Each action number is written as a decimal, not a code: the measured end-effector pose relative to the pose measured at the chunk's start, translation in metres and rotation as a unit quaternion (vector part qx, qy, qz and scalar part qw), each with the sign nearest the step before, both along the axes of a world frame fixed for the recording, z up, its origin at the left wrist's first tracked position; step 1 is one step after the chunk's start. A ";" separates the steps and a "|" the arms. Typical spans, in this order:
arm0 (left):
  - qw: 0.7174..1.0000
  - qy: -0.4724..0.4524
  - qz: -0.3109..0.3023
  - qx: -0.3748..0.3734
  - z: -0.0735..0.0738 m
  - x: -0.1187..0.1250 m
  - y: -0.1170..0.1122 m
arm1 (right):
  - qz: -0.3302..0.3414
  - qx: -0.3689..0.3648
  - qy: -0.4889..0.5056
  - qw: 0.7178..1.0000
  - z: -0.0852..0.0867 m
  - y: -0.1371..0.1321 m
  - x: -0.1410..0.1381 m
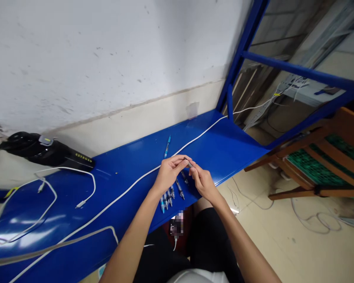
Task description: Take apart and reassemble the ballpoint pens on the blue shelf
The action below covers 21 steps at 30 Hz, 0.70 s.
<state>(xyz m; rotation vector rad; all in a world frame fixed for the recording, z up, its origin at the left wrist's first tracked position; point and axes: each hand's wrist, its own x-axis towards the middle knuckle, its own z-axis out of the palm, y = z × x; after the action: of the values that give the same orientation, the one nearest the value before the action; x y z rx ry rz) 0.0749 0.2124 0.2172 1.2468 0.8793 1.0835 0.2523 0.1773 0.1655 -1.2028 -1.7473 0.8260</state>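
Observation:
Above the blue tabletop (pixel 153 155), my left hand (pixel 172 167) and my right hand (pixel 202 181) meet, both closed on a slim grey pen (pixel 189 163) with a dark tip. Fingers cover most of that pen. Several clear-barrelled pens lie side by side under my left wrist, among them a light-blue pen (pixel 162 205). A dark pen (pixel 179 189) lies a little to their right, and another pen is partly hidden behind my right fingers. Farther back, close to the wall, rests a blue pen (pixel 167 146).
A white cable (pixel 129 189) crosses the tabletop lengthwise, passing behind my hands. At the left are a black bottle (pixel 50 151) lying on its side and a loose white charging cable (pixel 54 192). A phone (pixel 176 225) sits by my lap. A wooden chair (pixel 309 161) stands right.

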 end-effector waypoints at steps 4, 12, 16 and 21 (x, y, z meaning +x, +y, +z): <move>0.993 0.026 0.112 -0.004 -0.010 0.002 0.002 | -0.002 0.009 -0.026 1.000 -0.001 0.000 -0.002; 0.993 -0.018 -0.112 0.026 -0.004 -0.012 0.014 | -0.025 0.062 -0.033 0.997 0.002 -0.001 -0.005; 0.999 -0.028 -0.022 0.020 -0.015 -0.014 0.014 | -0.024 0.072 -0.037 0.996 0.000 0.000 -0.007; 0.998 -0.026 0.026 0.046 -0.025 -0.008 0.009 | -0.043 0.035 0.001 0.998 0.002 -0.004 -0.010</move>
<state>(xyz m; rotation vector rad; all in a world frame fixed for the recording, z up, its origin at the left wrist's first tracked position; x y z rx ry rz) 0.0670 0.2209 0.1921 1.2713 0.8345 1.2048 0.2425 0.1731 0.1673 -1.2223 -1.6968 0.7092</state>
